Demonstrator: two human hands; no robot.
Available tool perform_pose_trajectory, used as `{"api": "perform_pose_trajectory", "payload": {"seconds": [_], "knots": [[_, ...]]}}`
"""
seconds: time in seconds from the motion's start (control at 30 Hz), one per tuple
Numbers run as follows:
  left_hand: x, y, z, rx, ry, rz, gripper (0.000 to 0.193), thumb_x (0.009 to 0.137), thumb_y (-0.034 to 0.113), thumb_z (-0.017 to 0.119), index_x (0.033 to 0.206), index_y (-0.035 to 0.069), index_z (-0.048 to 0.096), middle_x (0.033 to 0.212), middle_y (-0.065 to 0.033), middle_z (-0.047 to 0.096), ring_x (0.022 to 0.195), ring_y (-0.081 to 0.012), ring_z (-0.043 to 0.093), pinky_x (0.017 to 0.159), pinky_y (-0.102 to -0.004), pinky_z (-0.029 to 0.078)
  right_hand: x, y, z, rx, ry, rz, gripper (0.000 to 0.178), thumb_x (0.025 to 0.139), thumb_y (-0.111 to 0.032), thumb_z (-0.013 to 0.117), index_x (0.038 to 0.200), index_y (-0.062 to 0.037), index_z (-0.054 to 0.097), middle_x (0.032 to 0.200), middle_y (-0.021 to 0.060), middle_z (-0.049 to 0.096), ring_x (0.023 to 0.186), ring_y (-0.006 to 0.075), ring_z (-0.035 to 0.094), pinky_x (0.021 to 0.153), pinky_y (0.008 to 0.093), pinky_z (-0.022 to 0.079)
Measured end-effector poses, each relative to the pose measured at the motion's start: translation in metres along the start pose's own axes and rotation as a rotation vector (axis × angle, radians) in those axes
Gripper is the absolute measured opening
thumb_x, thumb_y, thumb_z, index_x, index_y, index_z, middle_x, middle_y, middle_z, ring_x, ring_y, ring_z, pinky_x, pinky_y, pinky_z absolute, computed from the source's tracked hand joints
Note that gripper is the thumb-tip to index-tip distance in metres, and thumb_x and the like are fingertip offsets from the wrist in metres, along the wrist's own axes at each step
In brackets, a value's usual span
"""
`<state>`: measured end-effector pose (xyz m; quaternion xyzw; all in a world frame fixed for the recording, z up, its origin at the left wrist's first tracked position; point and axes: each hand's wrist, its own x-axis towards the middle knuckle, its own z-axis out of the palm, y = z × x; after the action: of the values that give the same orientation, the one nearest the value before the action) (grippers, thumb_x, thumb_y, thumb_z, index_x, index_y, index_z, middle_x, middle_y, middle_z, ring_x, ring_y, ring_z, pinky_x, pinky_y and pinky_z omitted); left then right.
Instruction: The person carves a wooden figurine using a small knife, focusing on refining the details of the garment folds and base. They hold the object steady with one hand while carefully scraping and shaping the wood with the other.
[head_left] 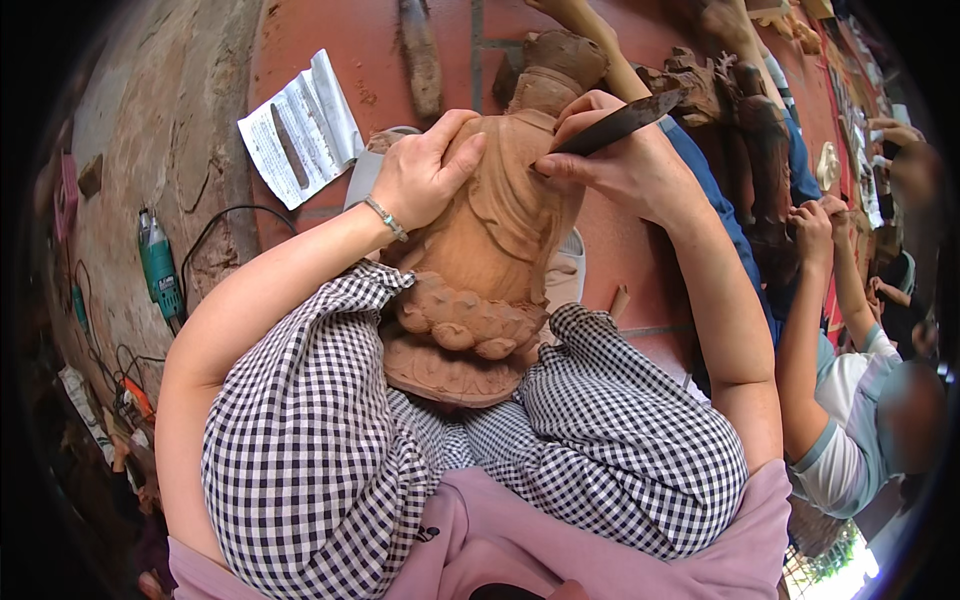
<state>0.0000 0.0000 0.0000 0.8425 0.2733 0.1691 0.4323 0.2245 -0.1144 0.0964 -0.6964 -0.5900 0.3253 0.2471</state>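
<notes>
Hands touch a carving (505,225), left (425,170) clasping it, right (610,155) pinching a blade (622,122), paper (325,130) and power tool (158,262) leftward.

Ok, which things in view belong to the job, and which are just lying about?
In the job:
carved brown figure, under the left grip
dark blade, in the right grip

Apparently just lying about:
paper sheet with a dark slim object on it
green power tool
long brown wooden piece
</notes>
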Motion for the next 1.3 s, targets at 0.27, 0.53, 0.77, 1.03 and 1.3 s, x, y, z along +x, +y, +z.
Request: {"api": "perform_pose_trajectory", "payload": {"seconds": [0.27,0.53,0.77,1.03,1.3], "knots": [[0.004,-0.001,0.002,0.006,0.038,0.046,0.052,0.102,0.052,0.048,0.128,0.007,0.057,0.085,-0.0225,0.071,0.083,-0.0412,0.07,0.073,-0.0472,0.054,0.018,0.009,-0.005,0.19,0.039,0.166,0.03,0.087,-0.026,0.083,0.095,0.0012,0.073,0.079,0.0014,0.068,0.076,0.009,0.061,0.069,0.0268,0.051],[0.001,-0.002,0.0,-0.004,0.013,0.019,0.053,0.102,0.052,0.048,0.127,0.006,0.057,0.086,-0.0214,0.072,0.084,-0.0411,0.07,0.074,-0.0481,0.054,-0.003,-0.003,0.023,0.176,0.13,0.034,0.027,0.088,-0.025,0.078,0.091,0.0007,0.074,0.098,0.009,0.071,0.086,0.0171,0.067,0.075,0.0306,0.053],[0.0,-0.001,-0.002,0.011,-0.01,-0.007,0.05,0.103,0.047,0.048,0.128,0.004,0.058,0.093,-0.0228,0.072,0.089,-0.0394,0.071,0.077,-0.0425,0.054,0.008,-0.011,0.017,0.127,-0.06,-0.079,0.03,0.08,-0.024,0.086,0.085,0.0024,0.071,0.112,0.0125,0.07,0.093,0.0207,0.068,0.079,0.0334,0.055],[0.0,0.001,-0.003,-0.017,-0.012,-0.009,0.05,0.104,0.047,0.048,0.129,0.004,0.057,0.089,-0.0231,0.071,0.087,-0.0401,0.07,0.075,-0.0436,0.053,0.029,-0.018,0.004,0.006,-0.118,-0.085,0.033,0.083,-0.029,0.085,0.093,0.0006,0.076,0.094,0.0062,0.074,0.079,0.0133,0.067,0.07,0.0304,0.054],[0.001,-0.001,0.0,0.017,0.029,0.024,0.049,0.104,0.046,0.049,0.129,0.004,0.057,0.089,-0.0241,0.07,0.086,-0.0416,0.07,0.074,-0.0455,0.053,0.046,-0.012,0.004,-0.007,-0.063,0.016,0.033,0.084,-0.027,0.084,0.096,0.0015,0.074,0.091,0.0078,0.074,0.081,0.0161,0.067,0.075,0.0323,0.055]]}}
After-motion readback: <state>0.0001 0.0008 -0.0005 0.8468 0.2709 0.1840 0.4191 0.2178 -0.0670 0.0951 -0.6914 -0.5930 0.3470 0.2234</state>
